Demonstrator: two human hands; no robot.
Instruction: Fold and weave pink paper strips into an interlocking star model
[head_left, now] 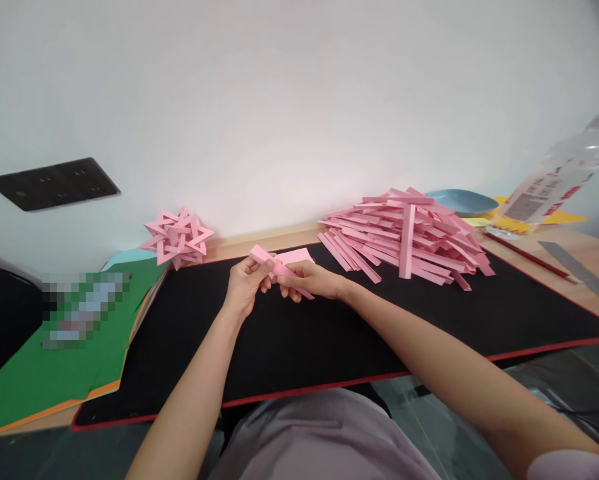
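Observation:
Between both hands is a folded pink paper strip point(262, 253), tilted down to the right above the black mat point(299, 353). My left hand point(243, 283) pinches its upper left end. Farther along, my right hand point(312, 279) grips the same strip, with its lower tip showing beneath the fingers. Just behind the hands lies a flat pink piece of paper point(295, 256), partly covered by them. To the right rises a large heap of folded pink strips point(394, 233). A pink folded-paper star point(178, 239) with interlaced points stands at the back left.
Green and orange paper sheets point(87, 373) overlap the mat's left side. On the right are a blue dish point(462, 201), a clear plastic bottle point(549, 177), a dark red pencil point(529, 257) and a grey ruler point(582, 273). The wall point(289, 120) borders the desk's back.

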